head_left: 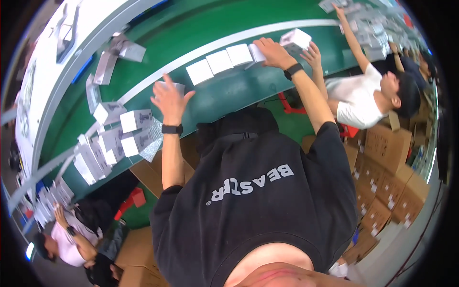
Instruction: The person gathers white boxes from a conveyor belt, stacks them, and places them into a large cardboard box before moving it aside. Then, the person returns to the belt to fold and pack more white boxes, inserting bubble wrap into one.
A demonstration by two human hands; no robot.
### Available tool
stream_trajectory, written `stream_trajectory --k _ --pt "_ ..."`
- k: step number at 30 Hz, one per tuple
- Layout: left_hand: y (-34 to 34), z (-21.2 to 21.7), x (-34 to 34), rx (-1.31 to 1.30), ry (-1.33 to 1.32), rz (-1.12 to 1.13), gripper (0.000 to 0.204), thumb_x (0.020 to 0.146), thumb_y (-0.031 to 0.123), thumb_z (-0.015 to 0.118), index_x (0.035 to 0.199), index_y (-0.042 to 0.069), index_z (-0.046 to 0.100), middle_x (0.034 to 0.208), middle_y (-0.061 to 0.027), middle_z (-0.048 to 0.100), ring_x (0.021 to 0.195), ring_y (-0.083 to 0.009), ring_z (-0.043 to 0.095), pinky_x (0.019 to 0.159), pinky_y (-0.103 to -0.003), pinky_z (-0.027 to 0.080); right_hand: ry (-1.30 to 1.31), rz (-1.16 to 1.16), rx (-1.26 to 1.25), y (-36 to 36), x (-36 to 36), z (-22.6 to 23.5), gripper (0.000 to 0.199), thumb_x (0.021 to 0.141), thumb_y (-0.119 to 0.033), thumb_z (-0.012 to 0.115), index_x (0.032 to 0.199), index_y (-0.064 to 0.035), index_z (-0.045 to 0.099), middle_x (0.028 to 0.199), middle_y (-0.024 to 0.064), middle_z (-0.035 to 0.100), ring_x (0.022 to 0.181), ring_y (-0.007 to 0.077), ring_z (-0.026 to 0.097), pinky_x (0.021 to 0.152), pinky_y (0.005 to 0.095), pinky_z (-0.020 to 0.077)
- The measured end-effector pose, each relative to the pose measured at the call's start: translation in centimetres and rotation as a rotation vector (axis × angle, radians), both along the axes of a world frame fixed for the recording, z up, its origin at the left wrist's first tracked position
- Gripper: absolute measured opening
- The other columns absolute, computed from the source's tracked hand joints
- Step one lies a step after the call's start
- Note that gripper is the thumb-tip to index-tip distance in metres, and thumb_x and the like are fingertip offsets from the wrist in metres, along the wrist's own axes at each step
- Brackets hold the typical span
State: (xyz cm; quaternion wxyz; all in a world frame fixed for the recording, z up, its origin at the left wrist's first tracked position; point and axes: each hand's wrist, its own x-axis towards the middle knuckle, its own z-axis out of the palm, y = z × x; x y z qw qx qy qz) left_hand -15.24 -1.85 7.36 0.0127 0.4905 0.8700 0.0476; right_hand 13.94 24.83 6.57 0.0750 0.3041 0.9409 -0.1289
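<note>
My left grip (171,101) spreads apart over a white carton (180,88); my right grip (271,52) covers an end box (256,53), clamping I cannot tell, contents hidden.

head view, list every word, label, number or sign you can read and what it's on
Black shirt: large pale lettering across the chest, legible but not copied here.
White boxes at left: small dark print, too blurred to read.
Brown cartons at right: dark print and white labels, too small to read.
</note>
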Motion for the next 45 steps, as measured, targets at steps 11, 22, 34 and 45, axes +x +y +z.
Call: stream_trajectory --k 11,22,34,45 --pt "-0.1 -0.8 -6.6 0.013 -0.319 -0.466 0.101 0.067 0.02 0.084 0.151 0.011 0.028 0.128 -0.0237 0.049 0.114 -0.0426 0.05 0.096 -0.048 0.047 0.207 -0.008 0.012 0.3 -0.6 -1.9 0.089 0.056 -0.004 0.085 0.136 -0.0074 0.045 0.127 0.0143 0.051 0.123 0.035 0.046 0.098 0.0445 0.0488" --pt "4.3 -0.8 -3.5 0.017 -0.216 -0.512 0.092 0.066 0.034 0.086 0.145 0.017 0.042 0.116 -0.0166 0.058 0.111 -0.0361 0.054 0.087 -0.045 0.053 0.202 -0.034 -0.071 -1.1 -1.3 0.1 0.093 0.057 -0.015 0.088 0.138 -0.0148 0.043 0.129 0.0132 0.05 0.124 0.0385 0.044 0.095 0.0458 0.051" --pt "6.7 -1.0 -5.9 -0.019 -0.229 -0.756 0.085 0.065 0.043 0.085 0.138 0.018 0.05 0.115 -0.0141 0.062 0.111 -0.0344 0.056 0.087 -0.044 0.053 0.212 -0.371 -0.004 -11.2 0.3 0.9 0.079 0.062 -0.037 0.085 0.131 -0.0189 0.051 0.124 0.011 0.054 0.12 0.0354 0.048 0.083 0.0465 0.0559" --pt "4.0 3.7 15.0 -0.223 -0.162 -1.615 0.086 0.062 0.03 0.089 0.138 0.018 0.051 0.122 -0.0121 0.057 0.111 -0.0337 0.055 0.083 -0.044 0.055 0.46 -1.358 0.17 -45.8 12.4 0.9 0.073 0.066 -0.033 0.083 0.13 -0.0171 0.052 0.122 0.0082 0.053 0.122 0.0316 0.045 0.075 0.0463 0.0556"
